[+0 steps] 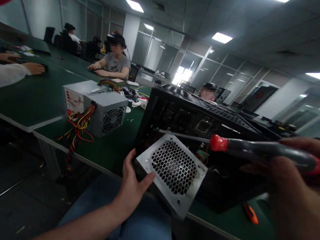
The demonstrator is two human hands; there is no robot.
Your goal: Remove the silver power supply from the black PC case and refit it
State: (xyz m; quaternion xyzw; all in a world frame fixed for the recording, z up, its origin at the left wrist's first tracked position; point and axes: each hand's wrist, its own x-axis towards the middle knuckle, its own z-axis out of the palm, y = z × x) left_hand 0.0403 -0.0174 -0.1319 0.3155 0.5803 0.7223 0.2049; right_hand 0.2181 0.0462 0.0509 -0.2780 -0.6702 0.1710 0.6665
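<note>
My left hand [133, 181] grips a silver power supply unit [173, 168] by its left edge, thumb on the front face. Its honeycomb vent grille faces me, and the unit is tilted at the table's front edge. My right hand [300, 184] is wrapped round a screwdriver [264, 151] with a black and red handle. The long shaft points left, passing above the power supply's top edge as I see it; whether the tip touches anything I cannot tell. Behind both stands an open black computer case [175, 110] with a circuit board inside.
Two more grey power supplies [103, 109] with bundled cables [79, 125] hanging over the edge stand on the green table [104, 148]. An orange-handled tool [250, 213] lies at right. Loose parts and cables are behind. A person [116, 60] sits across; another person's hands [33, 68] rest at left.
</note>
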